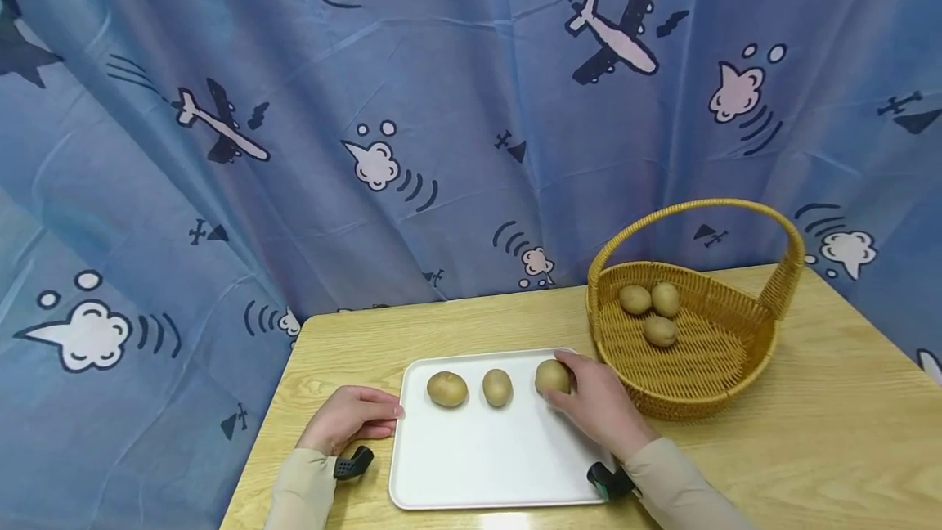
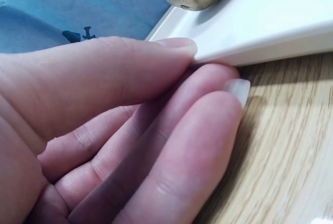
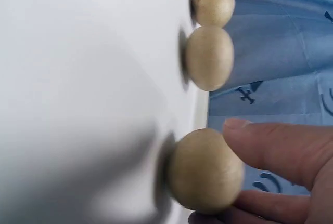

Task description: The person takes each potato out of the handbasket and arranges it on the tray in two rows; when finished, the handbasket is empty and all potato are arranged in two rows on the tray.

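Observation:
A white tray (image 1: 500, 460) lies on the table with three potatoes in a row along its far side. My left hand (image 1: 352, 418) pinches the tray's left rim, thumb (image 2: 174, 47) on top and fingers (image 2: 208, 115) below against the edge. At the tray's far right corner, my right hand (image 1: 599, 403) grips the rightmost potato (image 1: 553, 378) between thumb and fingers. In the right wrist view that potato (image 3: 205, 172) appears still on the tray. The middle potato (image 1: 497, 388) and the left potato (image 1: 446, 389) lie apart from both hands.
Right of the tray stands a woven basket (image 1: 692, 407) with a tall arched handle (image 1: 695, 204). Three potatoes, one of them nearest the front (image 1: 660, 331), lie inside it. A blue patterned curtain (image 1: 456, 105) hangs behind the wooden table (image 1: 832, 432).

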